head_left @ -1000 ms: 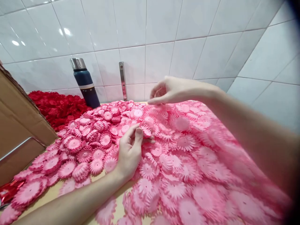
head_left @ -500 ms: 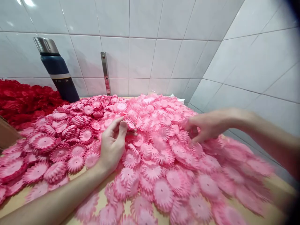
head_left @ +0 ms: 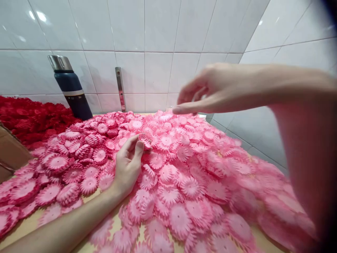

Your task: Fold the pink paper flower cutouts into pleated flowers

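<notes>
My left hand (head_left: pixel 129 163) rests at the middle of the heap, thumb and fingers pinched on a pink flower-petal layer (head_left: pixel 144 141) with a fringed edge. Around it lie many pink flower-petal layers (head_left: pixel 180 219), scalloped discs with a small centre hole, some nested in stacks. Higher up, above the back of the heap, hovers my right hand (head_left: pixel 210 88), clear of the petals. Its thumb and fingertips come together in a pinch, slightly blurred; whatever is between them, if anything, is too small to make out.
A dark blue bottle (head_left: pixel 72 89) with a steel cap leans at the back left, by a red heap of petals (head_left: pixel 34 119). A cardboard box (head_left: pixel 13 154) stands at the left edge. Behind is a tiled wall (head_left: pixel 158 31) with a metal strip (head_left: pixel 120 88).
My right hand has risen from the right side of the heap and swung left, above its back. My left hand keeps its pinch, almost unmoved. The view has tilted slightly up.
</notes>
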Demonstrator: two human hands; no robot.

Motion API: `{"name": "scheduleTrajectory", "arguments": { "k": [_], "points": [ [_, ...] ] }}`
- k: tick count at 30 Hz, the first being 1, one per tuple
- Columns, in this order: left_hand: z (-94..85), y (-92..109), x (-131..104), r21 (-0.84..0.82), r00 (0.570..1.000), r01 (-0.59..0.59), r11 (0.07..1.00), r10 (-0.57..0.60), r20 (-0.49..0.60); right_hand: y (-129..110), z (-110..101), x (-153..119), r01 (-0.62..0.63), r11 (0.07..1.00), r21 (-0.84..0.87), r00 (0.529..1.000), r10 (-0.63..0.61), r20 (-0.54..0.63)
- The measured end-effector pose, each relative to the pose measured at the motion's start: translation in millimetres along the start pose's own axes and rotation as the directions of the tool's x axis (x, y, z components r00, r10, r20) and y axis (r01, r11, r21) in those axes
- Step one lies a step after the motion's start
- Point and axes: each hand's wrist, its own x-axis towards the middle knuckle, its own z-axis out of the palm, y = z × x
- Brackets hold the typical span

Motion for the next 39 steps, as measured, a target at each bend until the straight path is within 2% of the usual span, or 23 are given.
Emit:
{"name": "scheduleTrajectory", "arguments": {
  "k": [1, 3, 6, 8, 13, 19, 25, 29, 35, 39],
  "points": [
    [0.1, -0.3, 0.0, -0.017, 1.000, -0.003, 1.000, 0.003, -0.002, -10.1, 5.4, 6.0, 0.044, 0.998, -0.050, 0.999, -0.045, -0.017],
    [0.5, -1.2, 0.4, -0.039, 1.000, -0.006, 0.999, 0.005, -0.031, -25.3, 20.8, 16.2, 0.164, 0.986, -0.014, 0.982, -0.165, -0.088],
    [1.3, -3.4, 1.7, -0.048, 0.998, 0.000, 0.999, -0.003, -0.070, -30.7, 45.3, 29.2, 0.294, 0.951, 0.091, 0.953, -0.284, -0.104],
    [1.7, -5.6, 3.4, -0.078, 0.998, 0.001, 0.997, -0.005, -0.058, -24.4, 57.7, 38.3, 0.318, 0.933, 0.167, 0.948, -0.312, -0.057],
    [0.1, -10.9, 9.1, -0.162, 0.998, -0.038, 0.986, 0.028, -0.060, -0.9, 75.0, 58.8, 0.263, 0.911, 0.319, 0.938, -0.319, 0.137],
    [-0.4, -11.8, 12.0, -0.217, 0.998, 0.001, 0.976, -0.016, -0.068, 14.1, 81.6, 66.9, 0.234, 0.880, 0.413, 0.914, -0.344, 0.215],
    [-2.1, -8.2, 10.6, -0.206, 0.991, 0.103, 0.973, -0.117, -0.058, 9.0, 79.7, 64.6, 0.208, 0.831, 0.516, 0.883, -0.386, 0.266],
    [-4.4, -11.2, 10.4, -0.157, 0.985, 0.143, 0.977, -0.155, -0.072, 3.3, 79.5, 62.9, 0.189, 0.848, 0.495, 0.880, -0.370, 0.297],
    [-5.0, -11.8, 10.6, -0.208, 0.988, 0.154, 0.966, -0.151, 0.031, -0.1, 80.3, 60.9, 0.227, 0.852, 0.473, 0.871, -0.395, 0.294],
    [-4.8, -10.4, 10.8, -0.196, 0.986, 0.165, 0.967, -0.164, 0.019, -1.6, 80.3, 60.2, 0.243, 0.857, 0.455, 0.871, -0.399, 0.286]
  ]
}}
